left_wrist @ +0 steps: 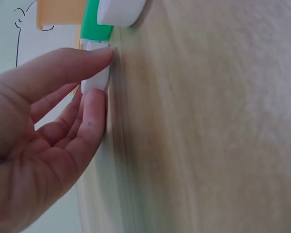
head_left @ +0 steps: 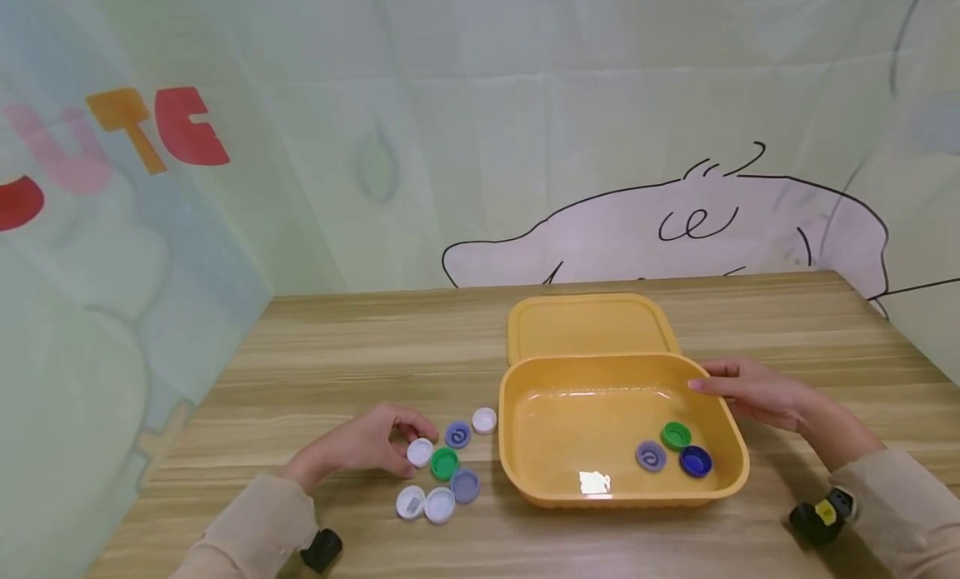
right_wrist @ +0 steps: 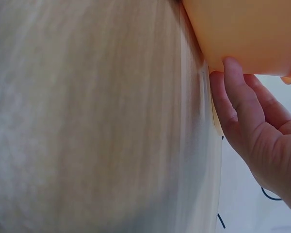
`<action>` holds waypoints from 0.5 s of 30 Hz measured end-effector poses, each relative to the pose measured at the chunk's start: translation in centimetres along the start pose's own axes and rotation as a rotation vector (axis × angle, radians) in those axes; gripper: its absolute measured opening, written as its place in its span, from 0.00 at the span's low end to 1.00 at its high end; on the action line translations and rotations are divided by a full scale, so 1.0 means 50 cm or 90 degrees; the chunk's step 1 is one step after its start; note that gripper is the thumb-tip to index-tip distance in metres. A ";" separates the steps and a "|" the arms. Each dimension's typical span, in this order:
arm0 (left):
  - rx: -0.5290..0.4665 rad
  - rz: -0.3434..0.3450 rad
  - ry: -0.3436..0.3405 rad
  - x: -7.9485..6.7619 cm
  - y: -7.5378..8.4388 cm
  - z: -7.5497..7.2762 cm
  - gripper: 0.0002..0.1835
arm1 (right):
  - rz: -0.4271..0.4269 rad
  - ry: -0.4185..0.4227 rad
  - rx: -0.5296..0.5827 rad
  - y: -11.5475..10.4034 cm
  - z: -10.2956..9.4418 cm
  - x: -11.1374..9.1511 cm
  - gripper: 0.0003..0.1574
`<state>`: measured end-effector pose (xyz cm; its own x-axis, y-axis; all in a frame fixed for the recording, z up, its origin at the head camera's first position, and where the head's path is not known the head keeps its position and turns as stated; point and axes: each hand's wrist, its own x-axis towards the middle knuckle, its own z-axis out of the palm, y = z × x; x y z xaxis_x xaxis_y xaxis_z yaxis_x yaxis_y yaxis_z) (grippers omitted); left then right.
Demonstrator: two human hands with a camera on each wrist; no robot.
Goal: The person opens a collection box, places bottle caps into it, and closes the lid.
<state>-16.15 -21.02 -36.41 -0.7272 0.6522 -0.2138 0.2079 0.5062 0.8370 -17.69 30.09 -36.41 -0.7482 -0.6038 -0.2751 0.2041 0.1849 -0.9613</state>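
Observation:
My left hand is at the near-left group of plastic bottle caps. Its thumb and fingers pinch a white bottle cap, seen edge-on between them in the left wrist view. A green cap lies right beside it. To the right stands a yellow plastic container, holding a green cap, a dark blue cap and a light purple cap. My right hand grips the container's right side, thumb over the rim, fingers against the outer wall.
Behind the container lies its flat yellow lid, partly covered by it. Several more caps, including a white one and a purple one, lie between my left hand and the container. A printed cloth hangs beyond the wooden table.

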 end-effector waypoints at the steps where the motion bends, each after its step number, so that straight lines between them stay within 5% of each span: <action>1: -0.005 0.003 0.000 0.000 0.000 0.001 0.21 | 0.000 0.001 -0.001 0.000 0.000 0.000 0.23; 15: 0.001 0.002 0.015 0.000 0.001 -0.003 0.19 | 0.018 0.023 -0.010 -0.003 0.003 0.000 0.27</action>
<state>-16.25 -21.08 -36.32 -0.7417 0.6406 -0.1988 0.2117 0.5048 0.8369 -17.65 29.93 -36.25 -0.7650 -0.5692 -0.3012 0.2157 0.2141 -0.9527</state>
